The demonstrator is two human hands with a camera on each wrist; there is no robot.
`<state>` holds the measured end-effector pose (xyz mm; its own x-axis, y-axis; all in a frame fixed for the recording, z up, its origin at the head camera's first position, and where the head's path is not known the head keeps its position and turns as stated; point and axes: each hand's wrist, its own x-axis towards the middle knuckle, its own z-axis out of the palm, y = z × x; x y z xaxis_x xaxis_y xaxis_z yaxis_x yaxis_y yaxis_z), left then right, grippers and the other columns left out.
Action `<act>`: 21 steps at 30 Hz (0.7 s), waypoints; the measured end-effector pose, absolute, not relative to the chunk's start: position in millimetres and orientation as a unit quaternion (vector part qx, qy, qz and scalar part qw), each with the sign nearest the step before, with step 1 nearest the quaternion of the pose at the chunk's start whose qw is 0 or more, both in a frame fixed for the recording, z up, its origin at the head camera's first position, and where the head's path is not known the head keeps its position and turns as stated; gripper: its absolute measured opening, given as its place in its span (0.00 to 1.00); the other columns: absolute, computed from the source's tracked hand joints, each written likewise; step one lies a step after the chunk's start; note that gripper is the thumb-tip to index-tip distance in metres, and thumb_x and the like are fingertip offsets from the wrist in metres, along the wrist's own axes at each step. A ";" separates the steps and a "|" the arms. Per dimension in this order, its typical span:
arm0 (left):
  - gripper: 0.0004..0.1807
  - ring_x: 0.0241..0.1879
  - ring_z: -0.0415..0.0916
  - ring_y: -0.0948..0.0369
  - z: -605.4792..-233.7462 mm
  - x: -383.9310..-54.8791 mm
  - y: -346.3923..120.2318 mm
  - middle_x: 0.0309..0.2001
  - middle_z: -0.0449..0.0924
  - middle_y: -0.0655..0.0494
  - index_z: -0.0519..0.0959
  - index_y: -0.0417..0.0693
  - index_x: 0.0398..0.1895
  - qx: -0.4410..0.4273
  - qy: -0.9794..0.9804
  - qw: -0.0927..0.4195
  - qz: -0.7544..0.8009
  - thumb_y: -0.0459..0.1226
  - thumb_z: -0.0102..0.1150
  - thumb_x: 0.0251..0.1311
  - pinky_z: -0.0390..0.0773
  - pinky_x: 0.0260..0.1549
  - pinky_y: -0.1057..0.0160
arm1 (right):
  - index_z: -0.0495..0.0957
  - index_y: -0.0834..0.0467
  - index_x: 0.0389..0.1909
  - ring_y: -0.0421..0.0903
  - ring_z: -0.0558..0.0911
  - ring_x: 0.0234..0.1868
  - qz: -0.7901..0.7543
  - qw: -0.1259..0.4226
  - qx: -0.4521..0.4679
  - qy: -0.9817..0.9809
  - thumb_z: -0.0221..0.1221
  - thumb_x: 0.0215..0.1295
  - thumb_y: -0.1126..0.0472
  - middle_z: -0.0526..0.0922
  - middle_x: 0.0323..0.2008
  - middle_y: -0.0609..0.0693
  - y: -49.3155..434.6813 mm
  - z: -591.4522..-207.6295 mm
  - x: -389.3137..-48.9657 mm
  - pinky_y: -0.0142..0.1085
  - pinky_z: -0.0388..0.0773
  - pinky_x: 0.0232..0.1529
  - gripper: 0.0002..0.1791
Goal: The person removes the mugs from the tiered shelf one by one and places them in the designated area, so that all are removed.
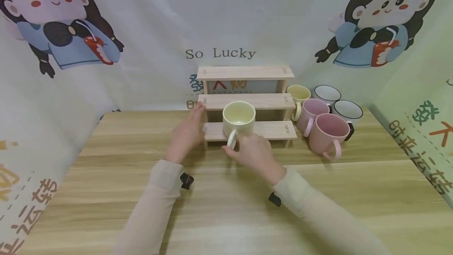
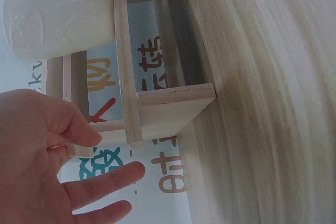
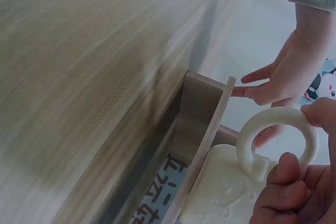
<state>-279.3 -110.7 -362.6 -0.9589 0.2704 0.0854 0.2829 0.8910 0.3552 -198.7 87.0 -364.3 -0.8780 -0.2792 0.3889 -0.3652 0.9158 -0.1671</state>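
A pale yellow mug (image 1: pixel 239 115) is at the lowest step of a three-step wooden shelf (image 1: pixel 245 72), its handle facing the person. Thumb and fingers of my right hand (image 1: pixel 256 152) pinch that handle (image 3: pixel 245 140). In the left wrist view the mug's base (image 2: pixel 100 9) meets the step's board or lies very close to it. My left hand (image 1: pixel 187 131) is at the shelf's left end, fingers fairly straight. Its thumb and fingers (image 2: pixel 113 179) are by the ends of the boards; whether they press on the wood I cannot tell.
Right of the shelf several mugs stand close together: another yellow mug (image 1: pixel 298 93), two pink ones (image 1: pixel 318 137) and two white ones with dark rims (image 1: pixel 348 109). The wooden table (image 1: pixel 226 211) reaches a printed cloth backdrop (image 1: pixel 155 30) behind and at both sides.
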 end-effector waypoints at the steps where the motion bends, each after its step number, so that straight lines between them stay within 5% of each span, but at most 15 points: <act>1: 0.44 0.69 0.60 0.48 -364.0 -279.0 -109.5 0.77 0.40 0.56 0.49 0.49 0.75 -0.145 -0.971 0.015 -0.187 0.31 0.57 0.55 0.77 0.25 0.60 | 0.67 0.51 0.16 0.42 0.67 0.11 0.121 0.172 0.163 -0.964 0.62 0.56 0.40 0.66 0.09 0.43 88.6 -364.8 -196.9 0.32 0.59 0.10 0.23; 6: 0.44 0.63 0.67 0.48 -367.4 -279.1 -107.8 0.77 0.40 0.56 0.49 0.49 0.75 -0.142 -0.972 0.020 -0.187 0.30 0.58 0.55 0.75 0.19 0.63 | 0.70 0.52 0.20 0.42 0.67 0.12 0.128 0.156 0.155 -0.967 0.60 0.58 0.45 0.67 0.09 0.44 97.0 -365.7 -191.1 0.33 0.60 0.10 0.17; 9: 0.45 0.46 0.77 0.49 -367.1 -278.9 -108.2 0.78 0.39 0.57 0.48 0.49 0.75 -0.137 -0.972 0.019 -0.189 0.30 0.58 0.55 0.73 0.17 0.64 | 0.71 0.52 0.22 0.43 0.66 0.13 0.131 0.158 0.148 -0.967 0.59 0.58 0.48 0.66 0.10 0.45 103.2 -365.6 -189.8 0.34 0.60 0.10 0.14; 13: 0.46 0.25 0.73 0.54 -366.6 -278.6 -107.7 0.78 0.39 0.59 0.48 0.51 0.76 -0.132 -0.972 0.014 -0.196 0.29 0.57 0.54 0.73 0.16 0.65 | 0.71 0.56 0.24 0.45 0.67 0.13 0.143 0.173 0.134 -0.965 0.59 0.54 0.53 0.67 0.11 0.48 114.4 -367.7 -189.3 0.36 0.62 0.10 0.11; 21: 0.44 0.30 0.75 0.52 -367.1 -277.6 -107.3 0.78 0.39 0.59 0.48 0.52 0.76 -0.129 -0.974 0.016 -0.184 0.32 0.57 0.56 0.72 0.16 0.63 | 0.68 0.57 0.21 0.49 0.68 0.13 0.151 0.177 0.110 -0.966 0.57 0.56 0.56 0.68 0.12 0.51 135.7 -365.2 -195.2 0.39 0.61 0.10 0.11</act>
